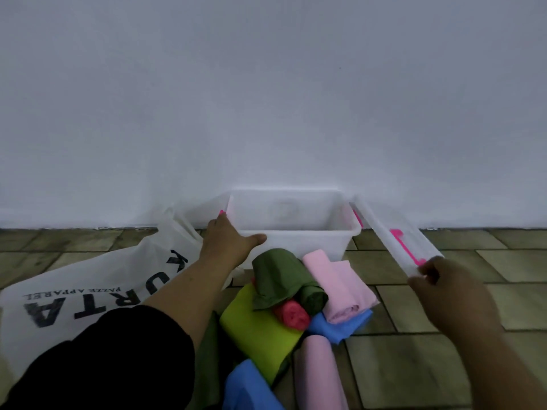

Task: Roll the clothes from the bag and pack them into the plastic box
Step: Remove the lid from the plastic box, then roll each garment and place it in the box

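A clear plastic box (pixel 296 232) stands open against the white wall, with nothing visible inside. My left hand (pixel 229 242) grips its near left corner, thumb along the front rim. My right hand (pixel 444 287) pinches the near end of the clear lid (pixel 390 232), which has pink clips and leans tilted beside the box's right side. In front of the box lies a pile of rolled clothes: an olive roll (pixel 281 279), a pink roll (pixel 340 288), a small red roll (pixel 291 315), a lime piece (pixel 257 327), blue pieces (pixel 337 327) and another pink roll (pixel 319 377).
A white shopping bag (pixel 97 288) with black lettering lies flat on the floor to the left of the box. The floor is tiled in greenish-brown (pixel 414 365). The wall rises directly behind the box.
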`<act>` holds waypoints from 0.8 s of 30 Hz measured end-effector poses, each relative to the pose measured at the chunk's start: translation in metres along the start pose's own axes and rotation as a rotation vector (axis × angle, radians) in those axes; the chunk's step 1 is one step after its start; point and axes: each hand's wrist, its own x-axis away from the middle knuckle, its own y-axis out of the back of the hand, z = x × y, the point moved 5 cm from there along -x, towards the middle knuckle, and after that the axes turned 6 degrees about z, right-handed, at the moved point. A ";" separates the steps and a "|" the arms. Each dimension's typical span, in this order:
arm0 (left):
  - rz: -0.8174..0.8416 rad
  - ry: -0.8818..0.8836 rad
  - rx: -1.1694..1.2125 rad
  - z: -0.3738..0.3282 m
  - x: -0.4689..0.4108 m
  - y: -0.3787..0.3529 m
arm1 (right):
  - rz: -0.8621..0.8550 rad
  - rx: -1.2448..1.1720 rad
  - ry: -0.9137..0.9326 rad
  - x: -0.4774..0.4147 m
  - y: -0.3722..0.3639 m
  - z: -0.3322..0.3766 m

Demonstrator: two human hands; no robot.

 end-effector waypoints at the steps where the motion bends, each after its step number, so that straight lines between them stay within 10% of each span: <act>1: 0.001 0.004 -0.007 0.000 0.000 0.001 | -0.006 0.026 -0.038 -0.001 -0.012 -0.003; 14: 0.099 0.003 -0.012 0.000 -0.001 0.000 | 0.469 0.251 0.056 -0.044 -0.095 0.013; 24: 0.225 -0.210 -0.092 -0.018 0.076 0.044 | 0.324 -0.268 -0.050 -0.013 -0.060 0.012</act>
